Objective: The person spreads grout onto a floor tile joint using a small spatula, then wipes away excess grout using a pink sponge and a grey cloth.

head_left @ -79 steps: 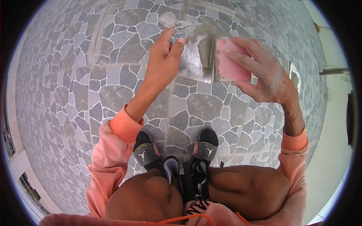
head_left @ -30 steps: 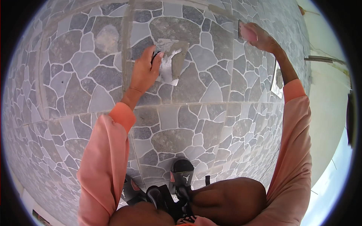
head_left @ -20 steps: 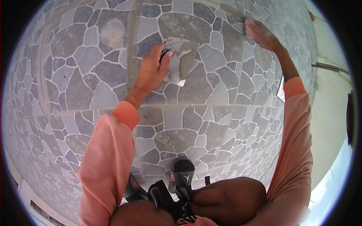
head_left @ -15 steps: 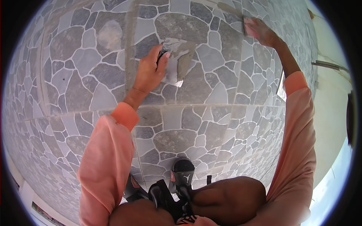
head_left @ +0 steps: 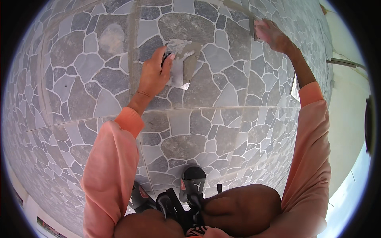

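My left hand (head_left: 154,71) is closed round the dark handle of a flat metal trowel (head_left: 185,85). Grey grout paste (head_left: 191,61) lies smeared over the trowel's face, which is held above the stone-patterned tiles. Farther off to the right, my right hand (head_left: 270,35) grips a thin, flat scraper (head_left: 252,28). Its narrow edge stands at the joint between two tiles, and the fingers hide most of the tool. A wet-looking grout strip (head_left: 234,5) runs along a joint just beyond it.
Grey tiled floor (head_left: 182,146) spreads all round, with a pale dusty patch (head_left: 112,37) at the upper left. My feet in dark sandals (head_left: 193,182) and my bent knees are close below. A pale wall (head_left: 347,103) rises on the right, near a light flat piece (head_left: 295,89) beside my right forearm.
The view has shifted slightly, moving the floor and both hands a little left in the picture. The scraper in my right hand appears more edge-on. Both grips stay the same.
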Demonstrator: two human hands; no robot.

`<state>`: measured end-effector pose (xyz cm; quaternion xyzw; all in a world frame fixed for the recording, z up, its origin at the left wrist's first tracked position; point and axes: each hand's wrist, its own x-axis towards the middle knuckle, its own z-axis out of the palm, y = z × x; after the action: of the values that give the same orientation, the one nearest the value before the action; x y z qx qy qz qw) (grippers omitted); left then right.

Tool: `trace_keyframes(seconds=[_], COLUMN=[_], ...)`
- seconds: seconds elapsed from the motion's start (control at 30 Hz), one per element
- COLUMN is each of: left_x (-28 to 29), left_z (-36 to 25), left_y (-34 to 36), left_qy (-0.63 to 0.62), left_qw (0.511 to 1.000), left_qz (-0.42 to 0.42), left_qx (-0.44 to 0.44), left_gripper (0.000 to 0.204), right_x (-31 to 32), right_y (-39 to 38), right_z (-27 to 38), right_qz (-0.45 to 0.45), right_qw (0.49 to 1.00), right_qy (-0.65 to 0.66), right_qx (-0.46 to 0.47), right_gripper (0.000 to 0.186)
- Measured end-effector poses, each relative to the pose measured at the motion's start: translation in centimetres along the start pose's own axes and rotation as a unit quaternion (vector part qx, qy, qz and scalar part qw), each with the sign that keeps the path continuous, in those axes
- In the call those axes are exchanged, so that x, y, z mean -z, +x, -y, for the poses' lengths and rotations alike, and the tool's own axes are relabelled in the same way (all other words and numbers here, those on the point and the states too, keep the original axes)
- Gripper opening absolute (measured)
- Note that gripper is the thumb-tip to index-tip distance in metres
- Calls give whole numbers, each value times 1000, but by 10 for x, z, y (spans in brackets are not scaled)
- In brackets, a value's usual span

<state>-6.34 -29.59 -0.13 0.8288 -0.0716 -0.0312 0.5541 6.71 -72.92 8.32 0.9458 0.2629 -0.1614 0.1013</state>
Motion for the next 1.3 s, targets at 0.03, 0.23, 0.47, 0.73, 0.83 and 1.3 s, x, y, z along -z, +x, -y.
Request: trace_keyframes(seconds=[0.03,0.23,0.47,0.73,0.83,1.3], left_x=[-1,-2,-3,-1,0,-5], left_z=[-1,-2,-1,-1,-2,-4], left_y=[0,1,1,2,0,3], left_qy=[-1,-9,1,-13,-20,-16], left_qw=[1000,1000,1000,1000,999,1000], left_qz=[1,3,3,6,19,1], left_qx=[-1,-5,-10,-3,27,-3], left_gripper=[28,28,28,28,29,30], right_x=[-7,-12,-30,-21,-10,-43], right_y=[-6,-20,-41,-57,-65,-96], right_z=[5,3,26,50,54,72], right_qz=[-10,-33,-78,-73,-57,-68], right_qw=[999,997,993,992,992,997], right_qy=[34,62,42,71,93,37], right_qx=[18,33,80,74,69,23], right_gripper=[70,66,68,63,65,66])
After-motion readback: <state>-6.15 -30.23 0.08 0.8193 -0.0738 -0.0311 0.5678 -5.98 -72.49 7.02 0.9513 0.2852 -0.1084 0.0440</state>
